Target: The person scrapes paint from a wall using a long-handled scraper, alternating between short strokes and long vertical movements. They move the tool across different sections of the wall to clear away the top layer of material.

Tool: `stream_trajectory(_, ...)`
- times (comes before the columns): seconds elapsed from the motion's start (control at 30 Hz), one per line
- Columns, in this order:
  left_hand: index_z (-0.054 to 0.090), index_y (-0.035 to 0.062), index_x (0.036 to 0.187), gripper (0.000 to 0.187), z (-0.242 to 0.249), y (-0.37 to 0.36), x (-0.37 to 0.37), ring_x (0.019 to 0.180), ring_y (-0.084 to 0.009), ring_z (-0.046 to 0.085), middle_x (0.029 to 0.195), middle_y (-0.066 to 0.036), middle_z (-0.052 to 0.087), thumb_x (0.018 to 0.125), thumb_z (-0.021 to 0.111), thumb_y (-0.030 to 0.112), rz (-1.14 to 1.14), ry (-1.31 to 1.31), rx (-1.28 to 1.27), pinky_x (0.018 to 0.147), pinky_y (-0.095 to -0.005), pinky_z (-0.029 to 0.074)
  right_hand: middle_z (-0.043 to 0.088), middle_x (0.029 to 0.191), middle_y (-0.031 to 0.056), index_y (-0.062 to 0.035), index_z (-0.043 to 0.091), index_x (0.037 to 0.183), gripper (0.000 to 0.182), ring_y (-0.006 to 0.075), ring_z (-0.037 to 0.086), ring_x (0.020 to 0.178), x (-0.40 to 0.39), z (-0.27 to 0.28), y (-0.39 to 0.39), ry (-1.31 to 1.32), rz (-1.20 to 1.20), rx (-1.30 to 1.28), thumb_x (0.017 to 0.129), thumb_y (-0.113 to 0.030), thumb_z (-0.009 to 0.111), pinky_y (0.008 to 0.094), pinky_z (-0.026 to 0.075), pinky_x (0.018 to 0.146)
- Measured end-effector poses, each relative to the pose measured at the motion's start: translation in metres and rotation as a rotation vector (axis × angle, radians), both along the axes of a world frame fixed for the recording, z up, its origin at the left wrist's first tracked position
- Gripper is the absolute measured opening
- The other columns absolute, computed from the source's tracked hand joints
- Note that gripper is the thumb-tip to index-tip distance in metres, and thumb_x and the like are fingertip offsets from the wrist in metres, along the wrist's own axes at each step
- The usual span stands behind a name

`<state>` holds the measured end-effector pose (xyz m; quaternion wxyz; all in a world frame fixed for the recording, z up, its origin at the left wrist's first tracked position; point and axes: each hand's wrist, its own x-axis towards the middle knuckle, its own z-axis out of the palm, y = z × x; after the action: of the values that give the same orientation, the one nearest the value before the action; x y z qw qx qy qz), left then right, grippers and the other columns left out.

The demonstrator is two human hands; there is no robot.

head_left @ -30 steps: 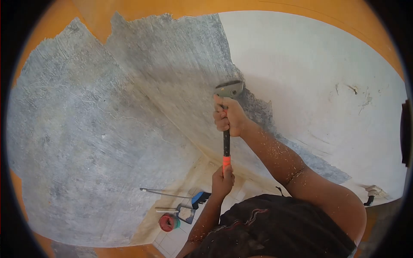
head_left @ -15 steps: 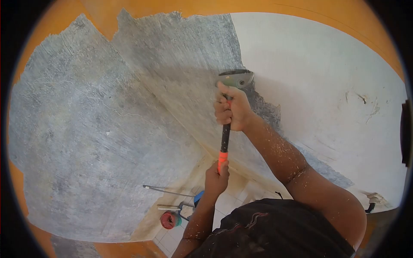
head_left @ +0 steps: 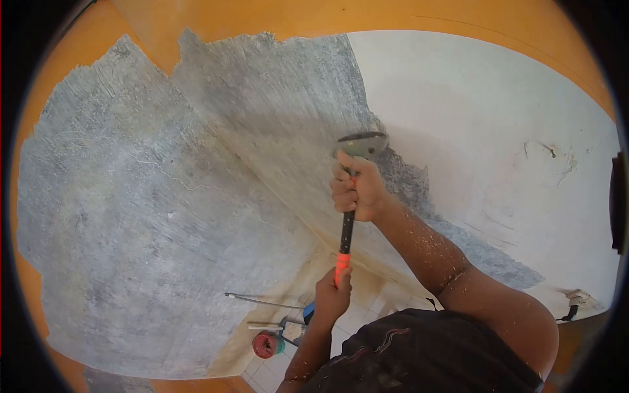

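Note:
A long-handled scraper (head_left: 346, 232) with a grey-green head and a black and orange handle is in both my hands. My right hand (head_left: 357, 190) wraps the handle just below the head, thumb pointing up along it. Lower down, the fingers of my left hand (head_left: 333, 293) close round the orange lower grip. The scraper head (head_left: 362, 144) is up at the wall, beside the ragged border between the bare grey surface (head_left: 282, 98) and the white coating (head_left: 458, 98). Pale flecks dot my forearms.
A wall corner runs diagonally down to the tiled floor. Near it stand a red container (head_left: 264, 345) and a blue object (head_left: 308, 313), with a thin rod (head_left: 262, 300) alongside. A pipe fitting (head_left: 576, 300) juts from the wall at lower right. Orange paint (head_left: 295, 16) borders the top.
The scraper and both hands have moved a little down the wall, past the ragged border. The whole view has also shifted slightly, so the wall and floor items sit lower in it.

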<state>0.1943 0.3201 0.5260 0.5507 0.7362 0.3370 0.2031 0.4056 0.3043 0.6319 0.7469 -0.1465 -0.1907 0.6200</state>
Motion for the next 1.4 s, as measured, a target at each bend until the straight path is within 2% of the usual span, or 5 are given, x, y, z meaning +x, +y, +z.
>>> stream_trajectory(0.4, 0.051, 0.0019, 0.073, 0.03, 0.005, -0.004, 0.001, 0.046, -0.0068, 0.044, 0.053, 0.0, 0.048, 0.089, 0.05, 0.027, -0.025, -0.019, 0.035, 0.044, -0.0248, 0.036, 0.031, 0.049, -0.0056, -0.0166, 0.034, 0.06, 0.037, 0.0056, 0.026, 0.037, 0.001, -0.009, 0.003, 0.007, 0.032, 0.006, 0.086, -0.038, 0.051, 0.0223, 0.022, 0.035)
stream_trajectory(0.47, 0.049, 0.003, 0.073, 0.029, 0.002, -0.008, 0.003, 0.044, -0.0059, 0.043, 0.052, 0.001, 0.045, 0.091, 0.047, 0.027, -0.148, -0.036, -0.332, 0.041, -0.0234, 0.035, 0.033, 0.053, -0.0055, -0.0162, 0.034, 0.066, 0.031, 0.0051, 0.026, 0.038, -0.005, -0.01, -0.007, -0.096, -0.207, -0.268, 0.086, -0.032, 0.052, 0.0225, 0.024, 0.037)
stream_trajectory(0.6, 0.046, 0.0059, 0.077, 0.032, 0.004, -0.003, 0.015, 0.042, -0.0069, 0.04, 0.053, -0.001, 0.044, 0.094, 0.037, 0.031, -0.298, -0.106, -0.059, 0.039, -0.0221, 0.033, 0.033, 0.055, -0.0053, -0.016, 0.033, 0.069, 0.027, 0.0044, 0.027, 0.04, -0.004, 0.007, -0.025, -0.101, -0.318, -0.226, 0.086, -0.028, 0.051, 0.0225, 0.024, 0.037)
stream_trajectory(0.93, 0.046, 0.0051, 0.077, 0.028, 0.012, -0.018, 0.025, 0.045, -0.0046, 0.042, 0.054, 0.002, 0.045, 0.093, 0.043, 0.029, -0.336, -0.09, -0.269, 0.042, -0.0212, 0.035, 0.034, 0.056, -0.0043, -0.0145, 0.035, 0.072, 0.025, 0.0051, 0.028, 0.04, -0.005, 0.024, -0.042, -0.208, -0.417, -0.247, 0.087, -0.027, 0.051, 0.0221, 0.024, 0.037)
stream_trajectory(1.4, 0.048, 0.0044, 0.075, 0.032, 0.017, -0.021, 0.013, 0.048, -0.0059, 0.044, 0.055, 0.001, 0.047, 0.093, 0.043, 0.031, -0.431, -0.043, -0.159, 0.046, -0.023, 0.037, 0.035, 0.056, -0.0033, -0.0126, 0.036, 0.077, 0.026, 0.0054, 0.028, 0.039, -0.019, 0.024, -0.053, -0.189, -0.622, -0.305, 0.086, -0.028, 0.054, 0.0225, 0.024, 0.034)
